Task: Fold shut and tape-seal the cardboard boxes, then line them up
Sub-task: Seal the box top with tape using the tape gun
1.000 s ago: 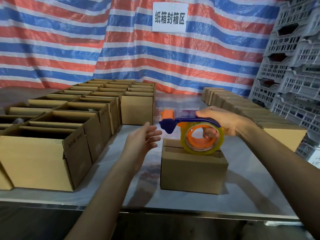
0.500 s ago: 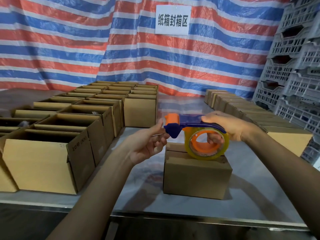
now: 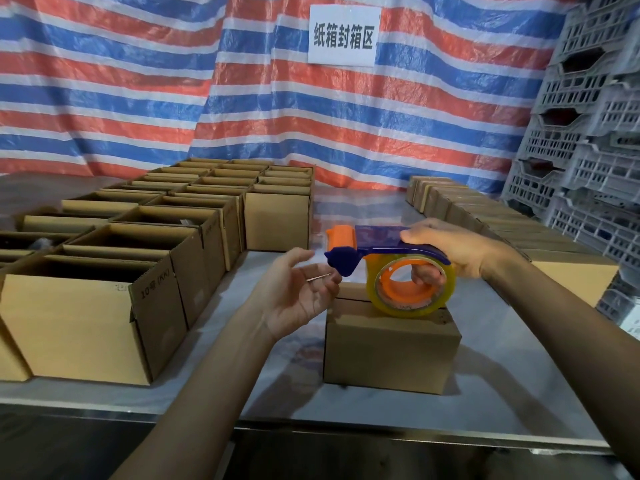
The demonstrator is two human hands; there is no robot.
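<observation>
table point(image 3: 502, 393) | open boxes point(image 3: 79, 327) left | closed box point(image 3: 388, 355) centre | box row point(image 3: 571, 282) right

Backdrop tarp point(image 3: 138, 98) striped red, blue and white. White sign point(image 3: 344, 36) with black characters. Plain brown cardboard boxes point(image 3: 76, 323) on a silvery-grey table point(image 3: 485, 393). Blue and orange tape dispenser point(image 3: 381, 240); its tape roll point(image 3: 408, 306) is clear yellowish. Pale grey lattice-patterned crates point(image 3: 588, 168).

Table strip point(image 3: 360, 209) beside open boxes point(image 3: 86, 323)
</observation>
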